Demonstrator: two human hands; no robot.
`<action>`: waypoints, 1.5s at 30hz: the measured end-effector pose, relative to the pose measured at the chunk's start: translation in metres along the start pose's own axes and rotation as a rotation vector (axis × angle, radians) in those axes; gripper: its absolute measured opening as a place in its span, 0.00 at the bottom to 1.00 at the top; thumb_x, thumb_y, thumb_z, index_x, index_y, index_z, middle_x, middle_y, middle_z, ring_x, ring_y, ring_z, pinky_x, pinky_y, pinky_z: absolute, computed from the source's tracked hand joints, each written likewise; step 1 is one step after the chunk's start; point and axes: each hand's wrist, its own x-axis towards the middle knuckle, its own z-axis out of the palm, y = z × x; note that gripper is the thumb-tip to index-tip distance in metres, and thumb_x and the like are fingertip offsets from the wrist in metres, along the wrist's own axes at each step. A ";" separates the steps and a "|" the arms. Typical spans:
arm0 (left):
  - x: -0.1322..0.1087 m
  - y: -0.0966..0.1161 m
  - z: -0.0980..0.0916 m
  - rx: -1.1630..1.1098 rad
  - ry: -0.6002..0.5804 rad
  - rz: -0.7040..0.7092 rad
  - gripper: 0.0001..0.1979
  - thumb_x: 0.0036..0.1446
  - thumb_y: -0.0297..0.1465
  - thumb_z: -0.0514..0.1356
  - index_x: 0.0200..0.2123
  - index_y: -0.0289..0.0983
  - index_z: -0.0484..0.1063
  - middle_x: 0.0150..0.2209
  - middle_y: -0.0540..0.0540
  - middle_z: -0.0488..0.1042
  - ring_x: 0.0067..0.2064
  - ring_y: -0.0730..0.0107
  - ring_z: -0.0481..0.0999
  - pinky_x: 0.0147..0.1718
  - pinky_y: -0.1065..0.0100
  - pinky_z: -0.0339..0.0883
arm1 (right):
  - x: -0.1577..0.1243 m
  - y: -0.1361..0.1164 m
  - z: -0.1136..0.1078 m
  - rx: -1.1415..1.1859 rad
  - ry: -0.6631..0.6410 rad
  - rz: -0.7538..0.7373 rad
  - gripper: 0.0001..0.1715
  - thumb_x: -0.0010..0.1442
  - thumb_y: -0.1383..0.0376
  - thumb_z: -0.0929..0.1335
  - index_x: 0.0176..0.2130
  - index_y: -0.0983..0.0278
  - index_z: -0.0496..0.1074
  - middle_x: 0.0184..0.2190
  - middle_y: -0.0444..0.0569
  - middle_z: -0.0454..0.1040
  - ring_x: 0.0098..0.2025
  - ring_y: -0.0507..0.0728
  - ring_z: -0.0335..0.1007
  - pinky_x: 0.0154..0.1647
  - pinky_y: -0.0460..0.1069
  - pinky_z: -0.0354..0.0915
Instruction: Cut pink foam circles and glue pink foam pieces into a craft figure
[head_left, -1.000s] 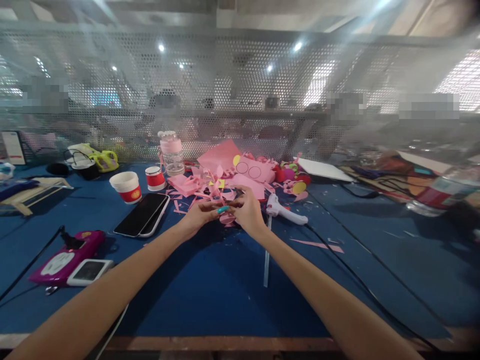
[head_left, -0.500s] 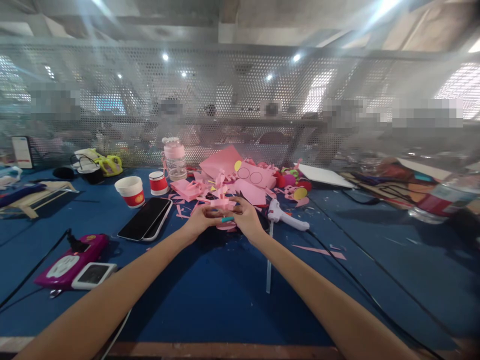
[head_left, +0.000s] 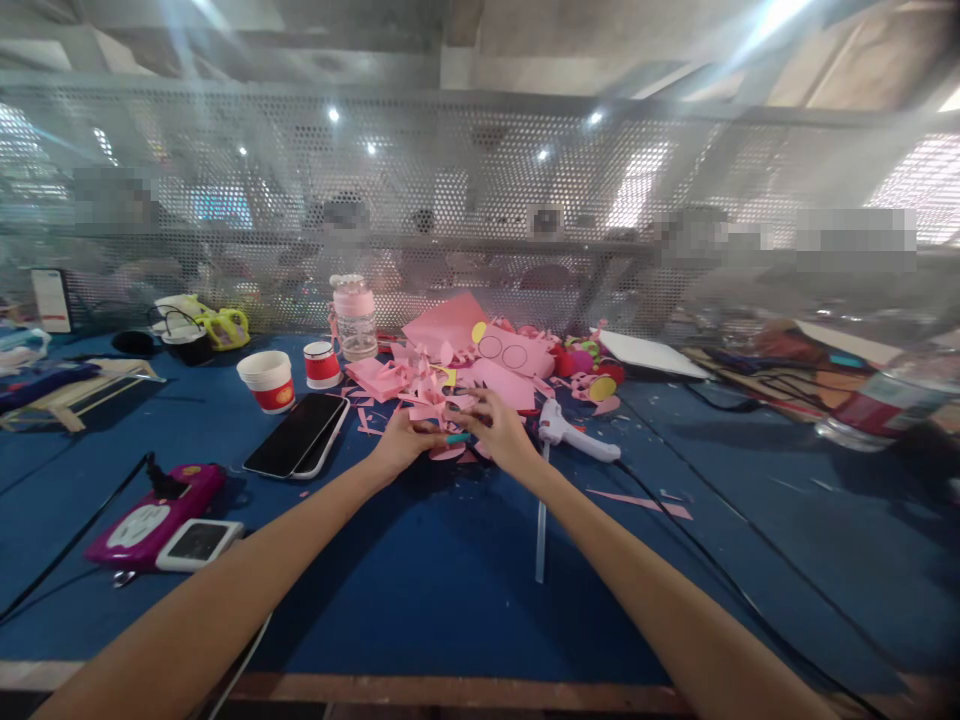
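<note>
Both hands meet over a pink paper piece (head_left: pixel 429 408) in the middle of the table, in front of a heap of pink scraps. My left hand (head_left: pixel 401 443) is closed at the piece's left side, thumb and fingers pinched together. From the other side, my right hand (head_left: pixel 499 430) curls its fingers onto the piece, partly hiding it. Between the fingertips shows a small teal strip (head_left: pixel 457 438); what it belongs to I cannot make out. A round pink paper piece (head_left: pixel 448 453) lies just below the fingers. To the right rests a white glue gun (head_left: pixel 574 437) with a clear glue stick (head_left: pixel 541 540).
Pink sheets with drawn circles (head_left: pixel 504 352) lie behind the hands. At left are a black phone (head_left: pixel 296 435), paper cups (head_left: pixel 268 380), a pink-lidded bottle (head_left: pixel 353 318) and a purple power strip (head_left: pixel 161 515). The glue gun's cable (head_left: pixel 705 560) crosses the right side.
The pink piece has tilted and turned between my hands, and my right fingers have lifted slightly and shifted over it. The whole view has moved a little.
</note>
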 end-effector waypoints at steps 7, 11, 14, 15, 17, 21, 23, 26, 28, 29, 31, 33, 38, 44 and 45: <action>0.003 0.004 -0.006 0.128 0.157 0.200 0.08 0.35 0.28 0.66 0.18 0.34 0.69 0.16 0.52 0.70 0.21 0.73 0.69 0.28 0.69 0.66 | 0.002 0.000 -0.005 0.343 -0.024 0.347 0.17 0.46 0.52 0.68 0.29 0.63 0.66 0.23 0.47 0.75 0.24 0.54 0.72 0.28 0.50 0.68; 0.005 0.001 -0.006 0.121 0.121 0.242 0.10 0.36 0.32 0.67 0.19 0.34 0.70 0.19 0.51 0.72 0.26 0.71 0.71 0.34 0.68 0.67 | -0.012 -0.003 0.001 0.613 -0.103 0.465 0.11 0.50 0.62 0.63 0.29 0.65 0.72 0.26 0.50 0.77 0.29 0.55 0.74 0.39 0.51 0.69; 0.005 -0.003 -0.005 0.134 0.074 0.253 0.10 0.36 0.32 0.67 0.19 0.33 0.71 0.22 0.49 0.73 0.28 0.69 0.73 0.36 0.67 0.67 | -0.018 -0.007 0.002 0.687 -0.113 0.581 0.13 0.51 0.67 0.60 0.28 0.66 0.73 0.25 0.51 0.77 0.27 0.54 0.74 0.34 0.50 0.70; 0.005 -0.004 -0.005 0.151 0.072 0.253 0.09 0.36 0.32 0.67 0.19 0.33 0.71 0.22 0.48 0.74 0.29 0.68 0.73 0.36 0.67 0.67 | -0.019 -0.008 0.003 0.701 -0.104 0.599 0.13 0.51 0.68 0.60 0.28 0.66 0.73 0.25 0.51 0.77 0.27 0.54 0.74 0.33 0.49 0.70; 0.005 -0.005 -0.005 0.202 0.068 0.248 0.09 0.36 0.32 0.67 0.18 0.33 0.71 0.22 0.48 0.74 0.29 0.68 0.73 0.34 0.67 0.67 | -0.020 -0.009 0.004 0.719 -0.086 0.599 0.12 0.50 0.70 0.62 0.28 0.67 0.74 0.25 0.51 0.77 0.26 0.53 0.73 0.31 0.47 0.70; 0.003 -0.002 -0.003 0.226 0.057 0.216 0.08 0.37 0.31 0.66 0.17 0.33 0.71 0.18 0.49 0.72 0.25 0.70 0.71 0.29 0.69 0.66 | -0.023 -0.010 0.007 0.711 -0.079 0.586 0.09 0.47 0.73 0.63 0.26 0.68 0.74 0.24 0.51 0.77 0.25 0.52 0.73 0.30 0.46 0.69; 0.001 0.000 -0.001 0.158 0.079 0.180 0.07 0.38 0.31 0.66 0.21 0.33 0.74 0.20 0.49 0.74 0.26 0.70 0.72 0.30 0.69 0.66 | -0.023 -0.008 0.007 0.692 -0.078 0.584 0.08 0.46 0.73 0.64 0.25 0.68 0.73 0.23 0.51 0.76 0.25 0.52 0.72 0.30 0.46 0.70; -0.001 0.003 0.001 0.083 0.133 0.136 0.13 0.37 0.33 0.67 0.29 0.33 0.76 0.25 0.48 0.77 0.29 0.67 0.74 0.32 0.68 0.67 | -0.021 -0.005 0.003 0.602 -0.098 0.519 0.06 0.47 0.71 0.64 0.28 0.67 0.71 0.24 0.51 0.76 0.26 0.54 0.73 0.29 0.49 0.71; -0.001 0.002 0.000 0.070 0.154 0.133 0.14 0.37 0.34 0.67 0.30 0.33 0.77 0.27 0.47 0.77 0.30 0.67 0.74 0.33 0.68 0.66 | -0.018 -0.006 -0.003 0.386 -0.050 0.403 0.07 0.50 0.69 0.63 0.32 0.66 0.69 0.26 0.51 0.75 0.28 0.56 0.73 0.30 0.52 0.71; 0.000 0.001 -0.002 0.062 0.158 0.134 0.15 0.37 0.34 0.67 0.31 0.33 0.77 0.27 0.47 0.78 0.31 0.67 0.74 0.33 0.68 0.66 | -0.017 -0.008 -0.009 0.204 0.006 0.329 0.09 0.50 0.69 0.62 0.34 0.65 0.68 0.28 0.52 0.75 0.30 0.57 0.73 0.31 0.54 0.71; 0.002 -0.002 -0.005 0.049 0.163 0.125 0.16 0.38 0.36 0.67 0.32 0.34 0.77 0.28 0.47 0.78 0.31 0.67 0.74 0.32 0.69 0.66 | -0.014 -0.015 -0.022 -0.346 0.166 0.076 0.14 0.49 0.71 0.61 0.39 0.66 0.66 0.36 0.55 0.73 0.40 0.59 0.70 0.41 0.56 0.68; 0.005 -0.005 -0.008 0.052 0.192 0.110 0.16 0.36 0.37 0.68 0.30 0.34 0.76 0.27 0.48 0.77 0.31 0.67 0.74 0.30 0.69 0.65 | -0.013 -0.020 -0.038 -0.904 0.298 -0.036 0.21 0.46 0.74 0.63 0.43 0.71 0.65 0.46 0.65 0.67 0.51 0.68 0.62 0.47 0.61 0.62; 0.010 -0.008 -0.010 0.115 0.250 0.182 0.15 0.33 0.37 0.69 0.19 0.35 0.68 0.20 0.53 0.68 0.30 0.70 0.70 0.30 0.70 0.62 | -0.014 -0.009 -0.080 -1.397 0.149 0.365 0.29 0.45 0.71 0.66 0.48 0.80 0.63 0.47 0.76 0.62 0.52 0.78 0.57 0.41 0.65 0.61; 0.011 -0.008 -0.010 0.180 0.259 0.263 0.17 0.33 0.35 0.68 0.15 0.36 0.62 0.19 0.54 0.63 0.29 0.74 0.67 0.31 0.71 0.62 | -0.014 0.013 -0.107 -1.460 -0.092 0.495 0.33 0.42 0.70 0.67 0.49 0.75 0.63 0.48 0.71 0.64 0.50 0.75 0.62 0.40 0.60 0.62; 0.012 -0.008 -0.011 0.185 0.257 0.257 0.16 0.33 0.35 0.68 0.15 0.36 0.62 0.19 0.54 0.63 0.28 0.73 0.67 0.31 0.71 0.62 | -0.015 0.012 -0.107 -1.459 -0.084 0.477 0.32 0.43 0.70 0.66 0.49 0.75 0.63 0.46 0.70 0.66 0.50 0.74 0.64 0.41 0.59 0.62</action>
